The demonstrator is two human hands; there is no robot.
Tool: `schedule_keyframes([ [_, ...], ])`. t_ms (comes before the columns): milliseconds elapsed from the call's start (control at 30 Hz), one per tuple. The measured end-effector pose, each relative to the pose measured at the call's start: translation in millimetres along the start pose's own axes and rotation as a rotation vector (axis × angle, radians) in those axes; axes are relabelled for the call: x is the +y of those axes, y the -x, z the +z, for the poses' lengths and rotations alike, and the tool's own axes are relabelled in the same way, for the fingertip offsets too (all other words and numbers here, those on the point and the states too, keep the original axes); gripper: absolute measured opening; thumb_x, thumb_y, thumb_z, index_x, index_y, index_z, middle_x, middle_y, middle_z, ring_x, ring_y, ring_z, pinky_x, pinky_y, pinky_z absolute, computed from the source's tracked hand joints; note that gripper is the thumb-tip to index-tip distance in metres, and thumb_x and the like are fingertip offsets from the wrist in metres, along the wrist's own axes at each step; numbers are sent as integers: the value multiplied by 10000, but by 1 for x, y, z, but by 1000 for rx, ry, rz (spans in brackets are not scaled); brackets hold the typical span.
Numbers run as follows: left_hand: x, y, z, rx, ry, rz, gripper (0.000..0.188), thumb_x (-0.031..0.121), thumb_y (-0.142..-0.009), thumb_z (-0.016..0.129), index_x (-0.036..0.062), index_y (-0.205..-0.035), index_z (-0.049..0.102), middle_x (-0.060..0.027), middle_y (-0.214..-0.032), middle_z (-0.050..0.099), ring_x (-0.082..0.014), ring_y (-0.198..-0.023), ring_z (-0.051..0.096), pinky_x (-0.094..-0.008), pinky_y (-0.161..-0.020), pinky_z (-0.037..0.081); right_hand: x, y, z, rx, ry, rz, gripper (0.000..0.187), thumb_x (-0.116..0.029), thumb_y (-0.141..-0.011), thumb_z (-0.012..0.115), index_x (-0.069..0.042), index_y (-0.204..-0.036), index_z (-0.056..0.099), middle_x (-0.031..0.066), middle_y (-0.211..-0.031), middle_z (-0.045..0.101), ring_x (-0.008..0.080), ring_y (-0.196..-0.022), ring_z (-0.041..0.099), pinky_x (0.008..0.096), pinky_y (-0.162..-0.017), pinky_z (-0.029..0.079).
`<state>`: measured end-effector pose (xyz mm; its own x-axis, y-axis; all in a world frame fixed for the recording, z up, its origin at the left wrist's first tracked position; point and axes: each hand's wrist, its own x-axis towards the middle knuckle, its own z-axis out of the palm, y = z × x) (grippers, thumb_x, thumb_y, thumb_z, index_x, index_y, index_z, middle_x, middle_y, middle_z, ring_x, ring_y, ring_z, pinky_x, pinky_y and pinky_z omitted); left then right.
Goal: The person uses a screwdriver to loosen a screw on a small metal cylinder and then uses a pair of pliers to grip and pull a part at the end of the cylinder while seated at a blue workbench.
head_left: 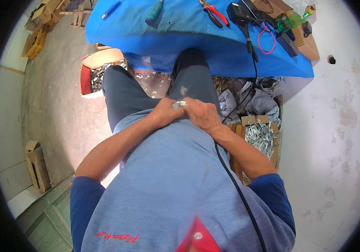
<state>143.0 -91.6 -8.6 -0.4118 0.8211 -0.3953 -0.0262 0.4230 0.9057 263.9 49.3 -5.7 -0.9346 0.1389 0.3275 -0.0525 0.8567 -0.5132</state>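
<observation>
Both hands meet over my lap, close against my shirt. Between the fingertips is a small pale, silvery piece [179, 104], whose kind I cannot make out. My left hand [166, 112] is closed, with its thumb and forefinger on the piece's left side. My right hand [202, 112] is curled with its fingers pressed together at the right end of the same piece. The undersides of both hands are hidden.
A blue-covered table [180, 29] ahead holds a green-handled screwdriver [154, 12], red-handled pliers [216, 14] and a black adapter [238, 13]. Boxes of small metal parts [97, 77] and silvery strips [259, 138] flank my legs. A black cable [238, 193] crosses my shirt.
</observation>
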Motion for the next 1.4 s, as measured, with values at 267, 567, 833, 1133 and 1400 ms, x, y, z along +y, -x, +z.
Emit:
schedule_keyframes([
  [267,-7,-6,7,172,-114,30,328,253,-816,641,-74,-807,658,-98,-654,635,-122,-620,555,-354,-564,451,-7,2,13,43,104,124,146,-221,-913,585,-86,-953,549,115,-728,620,345,-622,627,453,-514,490],
  [567,2,-6,9,321,-173,64,324,246,-804,643,-75,-843,673,-160,-675,672,-173,-626,633,-385,-579,479,-5,-13,7,-20,14,149,148,-205,-905,579,-83,-988,570,133,-766,622,359,-711,632,475,-616,492],
  [833,13,7,10,168,-23,52,240,181,-795,655,-58,-787,669,-55,-608,606,-89,-558,524,-301,-503,430,-9,-33,-41,-151,14,-190,138,-98,-870,562,-3,-969,544,163,-841,599,397,-802,586,498,-695,455],
  [1133,3,5,3,208,11,75,293,205,-809,647,-86,-841,668,-85,-663,647,-102,-625,560,-318,-560,461,-14,-25,-17,-267,-74,56,188,-79,-881,537,-16,-1057,519,207,-871,600,415,-818,604,483,-697,483],
  [1400,-13,-5,1,237,-62,128,281,204,-806,640,-75,-829,666,-114,-667,658,-108,-632,575,-342,-571,469,-11,-11,12,29,-253,134,208,-114,-929,551,-7,-1105,573,220,-969,643,414,-851,625,449,-704,500],
])
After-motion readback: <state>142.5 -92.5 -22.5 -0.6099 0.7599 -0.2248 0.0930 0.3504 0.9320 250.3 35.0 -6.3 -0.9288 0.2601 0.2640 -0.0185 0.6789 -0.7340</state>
